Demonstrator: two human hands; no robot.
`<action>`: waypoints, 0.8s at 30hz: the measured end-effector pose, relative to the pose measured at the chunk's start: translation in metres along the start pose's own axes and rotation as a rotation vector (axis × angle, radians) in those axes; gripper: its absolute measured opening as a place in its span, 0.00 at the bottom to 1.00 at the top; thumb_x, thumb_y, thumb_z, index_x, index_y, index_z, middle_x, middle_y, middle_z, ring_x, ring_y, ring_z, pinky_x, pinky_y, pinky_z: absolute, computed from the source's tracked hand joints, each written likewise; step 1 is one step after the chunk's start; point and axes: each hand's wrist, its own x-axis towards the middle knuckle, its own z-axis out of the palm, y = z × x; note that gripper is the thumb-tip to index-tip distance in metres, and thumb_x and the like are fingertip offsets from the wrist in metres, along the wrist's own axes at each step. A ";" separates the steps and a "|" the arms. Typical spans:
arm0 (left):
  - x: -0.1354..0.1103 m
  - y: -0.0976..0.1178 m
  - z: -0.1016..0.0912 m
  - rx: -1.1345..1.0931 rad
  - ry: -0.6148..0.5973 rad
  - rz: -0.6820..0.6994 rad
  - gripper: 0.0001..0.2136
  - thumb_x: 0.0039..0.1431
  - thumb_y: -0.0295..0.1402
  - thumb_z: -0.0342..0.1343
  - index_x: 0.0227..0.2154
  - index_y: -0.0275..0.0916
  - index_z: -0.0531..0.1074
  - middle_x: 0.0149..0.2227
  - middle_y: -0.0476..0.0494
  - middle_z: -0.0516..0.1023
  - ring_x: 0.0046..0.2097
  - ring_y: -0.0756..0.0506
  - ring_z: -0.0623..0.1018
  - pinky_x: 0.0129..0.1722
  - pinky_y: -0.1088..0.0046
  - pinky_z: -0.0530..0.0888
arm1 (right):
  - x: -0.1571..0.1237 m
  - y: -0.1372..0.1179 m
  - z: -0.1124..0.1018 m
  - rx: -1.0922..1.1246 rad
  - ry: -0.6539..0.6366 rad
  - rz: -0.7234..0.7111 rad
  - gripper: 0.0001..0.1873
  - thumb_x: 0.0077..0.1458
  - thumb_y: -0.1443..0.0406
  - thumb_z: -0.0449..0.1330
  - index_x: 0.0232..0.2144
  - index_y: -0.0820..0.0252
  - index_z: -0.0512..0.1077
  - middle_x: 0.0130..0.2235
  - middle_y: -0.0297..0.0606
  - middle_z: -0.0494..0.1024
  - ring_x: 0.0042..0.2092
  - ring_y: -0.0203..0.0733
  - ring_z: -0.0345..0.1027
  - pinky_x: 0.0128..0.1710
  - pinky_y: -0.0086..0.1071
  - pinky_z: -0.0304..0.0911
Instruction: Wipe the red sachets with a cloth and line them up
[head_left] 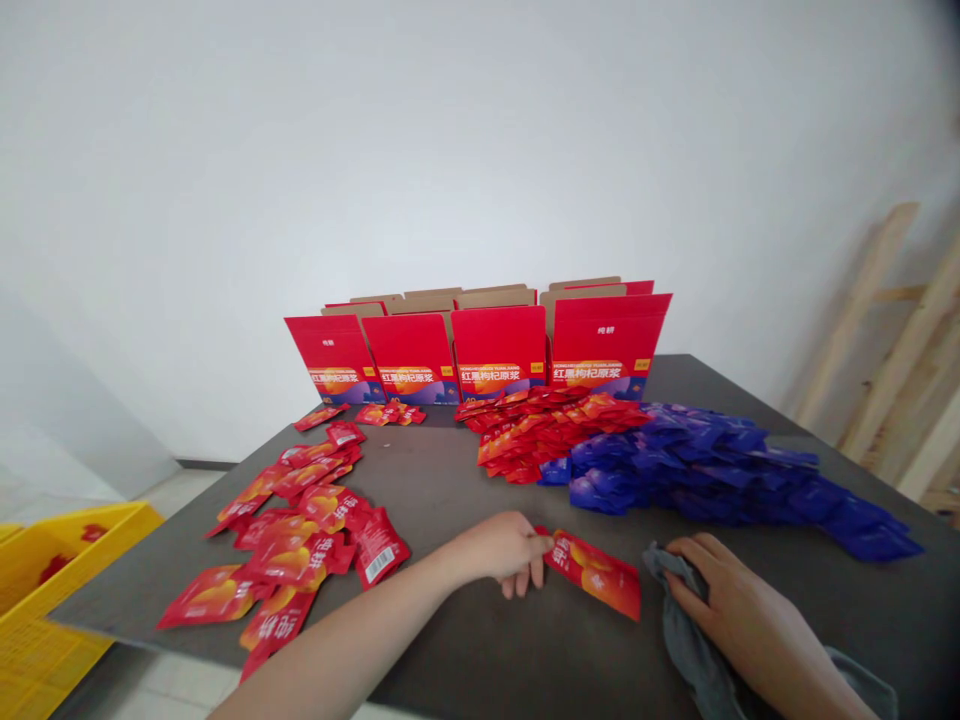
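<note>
Between thumb and fingers, my left hand [512,553] pinches one end of a red sachet [596,575] with orange fruit printed on it, just above the dark table [450,640]. My right hand [716,590] grips a grey-blue cloth [686,640] to the right of that sachet, and part of the cloth trails under the wrist. Left of my left arm lies a loose spread of red sachets [300,545]. Beyond my hands, a heap of red sachets [525,435] borders a heap of blue sachets [697,465].
Open-topped red cartons [499,350] stand in rows at the table's back, before a white wall. A yellow crate [67,590] with some red sachets inside sits low at the left. Wooden framing [862,330] leans at the right.
</note>
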 end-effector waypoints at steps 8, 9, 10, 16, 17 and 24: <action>-0.003 0.008 0.000 0.624 0.414 0.138 0.21 0.42 0.46 0.64 0.38 0.40 0.71 0.41 0.44 0.74 0.37 0.44 0.75 0.32 0.74 0.68 | -0.002 -0.045 0.002 -0.055 -0.051 -0.154 0.12 0.57 0.62 0.51 0.41 0.49 0.70 0.44 0.34 0.71 0.40 0.38 0.71 0.37 0.32 0.65; -0.003 0.011 0.002 0.653 0.390 0.122 0.23 0.41 0.46 0.65 0.38 0.39 0.71 0.41 0.43 0.73 0.38 0.43 0.75 0.33 0.73 0.68 | -0.004 -0.050 0.007 -0.082 -0.059 -0.186 0.12 0.56 0.63 0.52 0.41 0.48 0.70 0.43 0.34 0.71 0.40 0.39 0.71 0.36 0.32 0.65; -0.003 0.013 0.002 0.669 0.365 0.112 0.23 0.40 0.46 0.65 0.38 0.39 0.71 0.41 0.43 0.73 0.39 0.43 0.75 0.33 0.74 0.67 | -0.007 -0.052 0.013 -0.112 -0.058 -0.214 0.13 0.55 0.65 0.53 0.42 0.48 0.71 0.43 0.34 0.71 0.40 0.39 0.70 0.35 0.32 0.65; -0.006 0.013 -0.007 0.608 0.200 0.093 0.21 0.40 0.52 0.63 0.28 0.38 0.72 0.29 0.46 0.74 0.31 0.45 0.73 0.25 0.74 0.62 | -0.011 -0.015 0.027 -0.219 0.004 -0.185 0.13 0.55 0.65 0.53 0.43 0.50 0.71 0.42 0.37 0.71 0.39 0.40 0.71 0.35 0.31 0.66; -0.006 0.010 -0.007 0.586 0.213 0.104 0.21 0.39 0.51 0.63 0.27 0.38 0.71 0.28 0.46 0.73 0.30 0.45 0.73 0.24 0.75 0.61 | -0.010 -0.006 0.024 -0.233 -0.005 -0.160 0.13 0.55 0.65 0.52 0.42 0.51 0.72 0.41 0.37 0.71 0.38 0.39 0.71 0.35 0.32 0.66; 0.005 -0.004 0.015 -0.246 -0.131 0.157 0.13 0.49 0.37 0.60 0.34 0.37 0.66 0.24 0.53 0.72 0.21 0.54 0.70 0.21 0.81 0.63 | -0.010 -0.034 -0.002 -0.276 0.093 -0.051 0.14 0.58 0.59 0.50 0.45 0.52 0.69 0.44 0.39 0.70 0.40 0.41 0.71 0.33 0.32 0.66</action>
